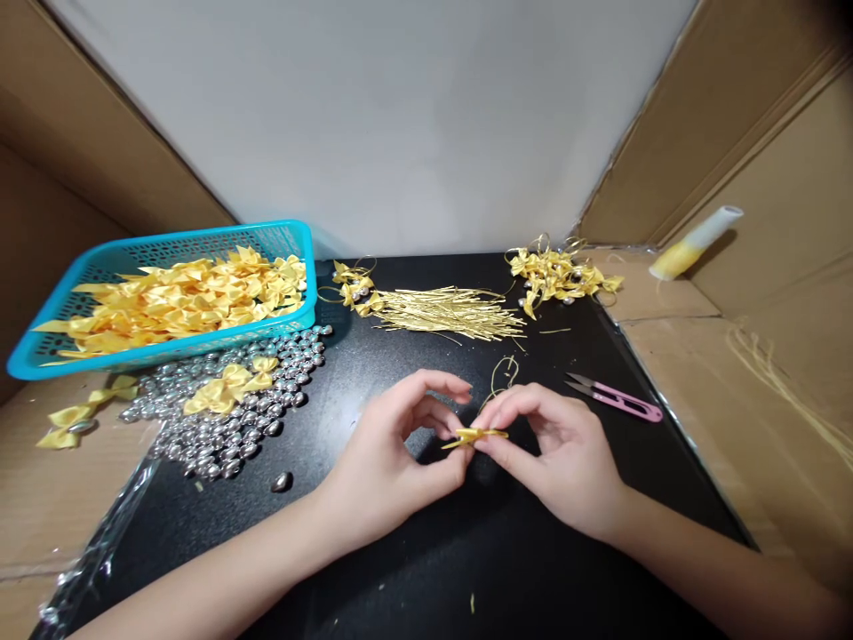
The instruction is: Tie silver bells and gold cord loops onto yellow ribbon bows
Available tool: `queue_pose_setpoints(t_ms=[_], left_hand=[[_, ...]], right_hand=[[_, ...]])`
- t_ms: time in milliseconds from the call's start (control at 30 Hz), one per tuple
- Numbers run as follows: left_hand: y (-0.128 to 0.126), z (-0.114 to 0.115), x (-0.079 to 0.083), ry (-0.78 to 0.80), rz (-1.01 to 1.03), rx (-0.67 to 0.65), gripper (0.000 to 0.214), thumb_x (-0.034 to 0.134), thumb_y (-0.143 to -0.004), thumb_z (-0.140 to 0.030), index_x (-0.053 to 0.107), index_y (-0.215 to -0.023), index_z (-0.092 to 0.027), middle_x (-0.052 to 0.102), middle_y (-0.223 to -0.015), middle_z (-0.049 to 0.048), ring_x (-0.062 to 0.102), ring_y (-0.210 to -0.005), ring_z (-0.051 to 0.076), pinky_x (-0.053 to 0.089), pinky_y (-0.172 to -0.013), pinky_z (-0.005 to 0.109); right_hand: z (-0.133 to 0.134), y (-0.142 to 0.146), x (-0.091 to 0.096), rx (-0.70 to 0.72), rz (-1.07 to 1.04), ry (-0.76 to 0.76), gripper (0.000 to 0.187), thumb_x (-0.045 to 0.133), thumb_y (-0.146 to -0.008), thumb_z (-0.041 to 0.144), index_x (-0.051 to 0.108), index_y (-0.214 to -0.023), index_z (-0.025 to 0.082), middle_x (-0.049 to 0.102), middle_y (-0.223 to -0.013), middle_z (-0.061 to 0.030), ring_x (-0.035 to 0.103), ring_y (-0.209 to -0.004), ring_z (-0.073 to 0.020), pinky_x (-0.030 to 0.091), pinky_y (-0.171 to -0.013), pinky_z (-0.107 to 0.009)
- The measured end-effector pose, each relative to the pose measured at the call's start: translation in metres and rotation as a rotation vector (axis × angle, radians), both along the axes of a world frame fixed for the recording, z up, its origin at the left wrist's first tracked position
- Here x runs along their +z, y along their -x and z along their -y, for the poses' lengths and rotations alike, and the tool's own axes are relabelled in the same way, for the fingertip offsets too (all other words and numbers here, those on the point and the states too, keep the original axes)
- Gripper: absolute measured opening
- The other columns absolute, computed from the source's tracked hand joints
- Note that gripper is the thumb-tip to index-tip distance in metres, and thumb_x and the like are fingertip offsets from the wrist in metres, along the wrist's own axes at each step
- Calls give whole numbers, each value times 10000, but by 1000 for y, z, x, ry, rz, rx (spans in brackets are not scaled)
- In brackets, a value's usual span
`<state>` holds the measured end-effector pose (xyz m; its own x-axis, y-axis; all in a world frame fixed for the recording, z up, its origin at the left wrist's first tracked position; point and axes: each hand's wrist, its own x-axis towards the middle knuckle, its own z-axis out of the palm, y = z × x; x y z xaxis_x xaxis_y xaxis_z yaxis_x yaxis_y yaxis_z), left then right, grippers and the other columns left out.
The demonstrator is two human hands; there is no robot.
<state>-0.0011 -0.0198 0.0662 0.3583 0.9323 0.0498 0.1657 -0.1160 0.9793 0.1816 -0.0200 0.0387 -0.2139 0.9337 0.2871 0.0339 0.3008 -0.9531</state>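
Between both hands is a yellow ribbon bow [472,436], seen nearly edge-on above the black table. My left hand [406,444] has its thumb and lower fingers closed at the bow's left end, the index finger arched above. My right hand [556,449] pinches the bow's right side with thumb and index finger. A thin gold cord [505,373] loops up behind the right fingertips; where it joins the bow is hidden. Beyond the hands lies a heap of cut gold cords [450,313]. Pink thread snips [617,397] rest to the right of my right hand.
A blue basket [310,307] of yellow bows stands at the left. Silver beads [233,437] spread before it, with several bows [230,388] on top and one bead [282,482] apart. Bows with cord loops [556,276] pile at back right. Cardboard walls [766,204] flank the table.
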Motion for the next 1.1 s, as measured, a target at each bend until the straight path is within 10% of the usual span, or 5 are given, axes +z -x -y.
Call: queue_pose_setpoints(t_ms=[167,667,933,1100], left_hand=[[-1,0,-1,127,6,-28,95,670,-830,-203,658,-913,-160,696,-835,11,638,-786,116,510,-756,216],[-8,3,-10,392,284,40,191,586,-919,-330,561,-838,-158,645,-732,-10,584,-649,90,518,-631,204],[-6,12,-17,293,137,62,158,489,-973,-348,491,-1108,-266,548,-761,-42,549,-640,87,485,-563,173],[-3,11,-20,68,106,17,140,491,-969,-262,626,-1009,-255,578,-815,-11,551,-627,80,490,-561,164]], right_hand=[[-4,-2,3,-21,16,48,174,761,-742,151,616,-812,216,706,-775,7,687,-738,-135,565,-704,-256],[-7,-4,6,-34,49,163,89,719,-777,187,630,-784,199,691,-769,2,666,-728,-120,550,-689,-236],[-4,0,5,6,54,212,86,720,-777,212,634,-773,201,686,-757,1,655,-717,-120,538,-687,-241],[-8,-1,7,45,-156,500,274,840,-633,261,600,-741,185,672,-752,3,649,-715,-121,547,-693,-243]])
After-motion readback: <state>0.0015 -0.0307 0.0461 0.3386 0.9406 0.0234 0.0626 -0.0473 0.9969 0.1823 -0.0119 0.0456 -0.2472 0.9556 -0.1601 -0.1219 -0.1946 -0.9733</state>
